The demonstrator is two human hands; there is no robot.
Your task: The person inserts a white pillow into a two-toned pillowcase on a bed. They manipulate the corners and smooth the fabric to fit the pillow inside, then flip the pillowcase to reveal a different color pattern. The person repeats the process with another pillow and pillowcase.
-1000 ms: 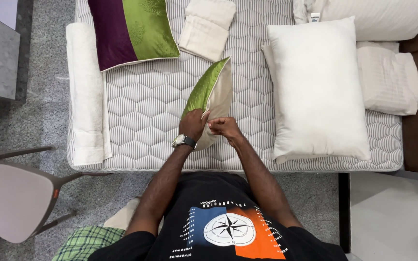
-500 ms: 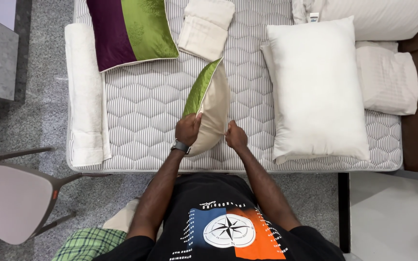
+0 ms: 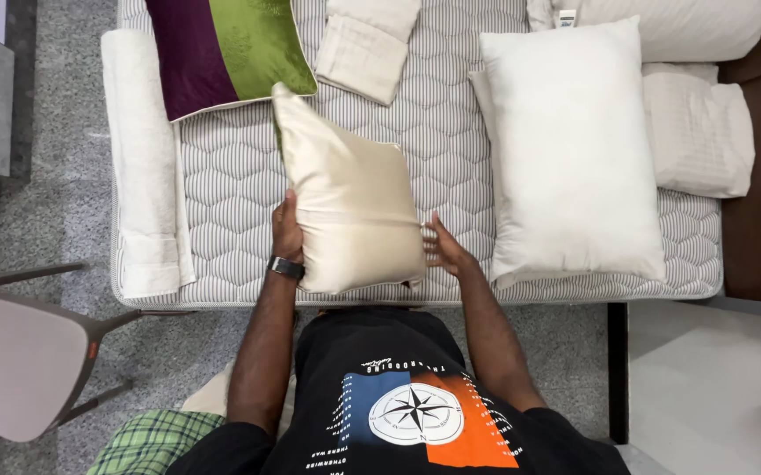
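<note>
I hold a cream satin cushion (image 3: 349, 198) flat over the near edge of a quilted grey mattress (image 3: 231, 185). My left hand (image 3: 287, 230), with a dark watch on the wrist, grips the cushion's left edge. My right hand (image 3: 440, 248) presses against its right edge, fingers spread. The cushion's cream side faces up and its green side is hidden.
A purple and green cushion (image 3: 226, 48) lies at the far left, a folded cream cloth (image 3: 364, 44) behind my cushion, a large white pillow (image 3: 571, 149) to the right. A rolled white towel (image 3: 140, 167) lines the mattress's left side. A grey chair (image 3: 20, 361) stands lower left.
The cushion was held edge-up showing its green side; it has turned and dropped flat with the cream face up, and my hands have spread apart to its two sides.
</note>
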